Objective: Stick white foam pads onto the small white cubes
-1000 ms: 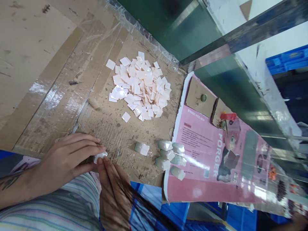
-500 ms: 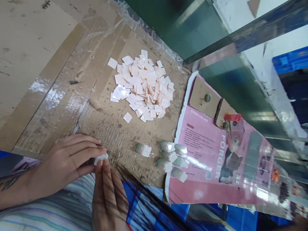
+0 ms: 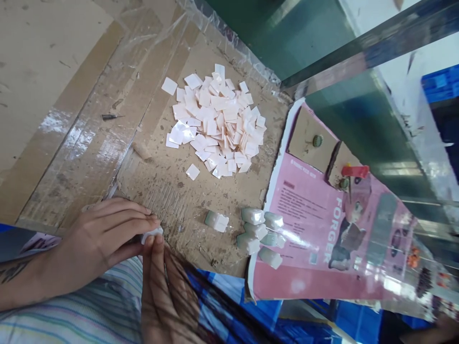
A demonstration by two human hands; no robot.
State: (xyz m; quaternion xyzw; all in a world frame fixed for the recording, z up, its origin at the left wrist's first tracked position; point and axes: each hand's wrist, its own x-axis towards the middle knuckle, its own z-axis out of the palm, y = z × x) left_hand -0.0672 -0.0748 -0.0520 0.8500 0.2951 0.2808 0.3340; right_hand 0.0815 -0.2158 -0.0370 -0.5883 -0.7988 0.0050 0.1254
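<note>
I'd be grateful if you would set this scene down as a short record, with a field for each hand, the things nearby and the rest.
Left hand: pinches a small white stack of squares.
Right hand: fingers press the same stack from below.
Nearby: another white stack on the taped cardboard sheet; a cluster of white stacks at the poster's edge.
Rest: a pile of loose pale pink square chips; a pink poster printed FORGER.
</note>
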